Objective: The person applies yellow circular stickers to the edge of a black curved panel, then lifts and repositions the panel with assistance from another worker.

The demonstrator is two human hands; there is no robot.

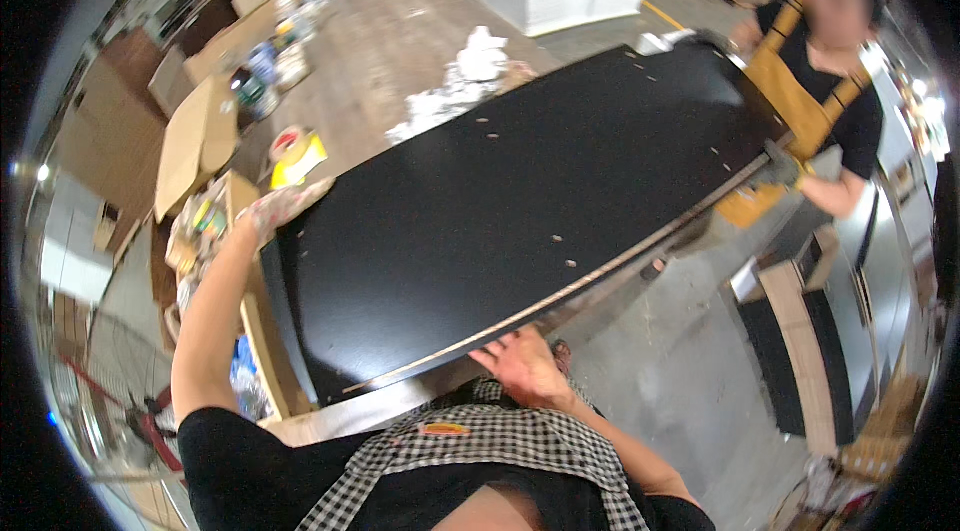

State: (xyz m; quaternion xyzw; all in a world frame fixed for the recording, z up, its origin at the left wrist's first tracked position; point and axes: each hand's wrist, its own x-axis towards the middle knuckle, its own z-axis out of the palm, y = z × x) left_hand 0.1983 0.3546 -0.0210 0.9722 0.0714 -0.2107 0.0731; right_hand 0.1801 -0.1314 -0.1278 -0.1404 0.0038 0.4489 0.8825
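A large black panel (pixel 520 201) with pale edging and several small wooden dowels or slots on its face slants across the middle. My left hand (pixel 285 209), in a light patterned glove, holds its far left corner, fingers stretched along the edge and thumb hidden. Bare and palm up, my right hand (pixel 525 366) is at the panel's near edge with its fingers apart, the fingertips by the underside. At the panel's right end, a co-worker's gloved hand (pixel 782 168) grips the near corner. The co-worker's other gloved hand (pixel 712 43) is at the far corner.
Behind the panel stretches a brown worktable (pixel 375 41) with crumpled white material (pixel 480 61), tape rolls (pixel 290 144) and several bottles. An open carton (pixel 197 146) stands left. Boards (pixel 800 351) lie stacked on the right floor; a fan (pixel 125 411) is at lower left.
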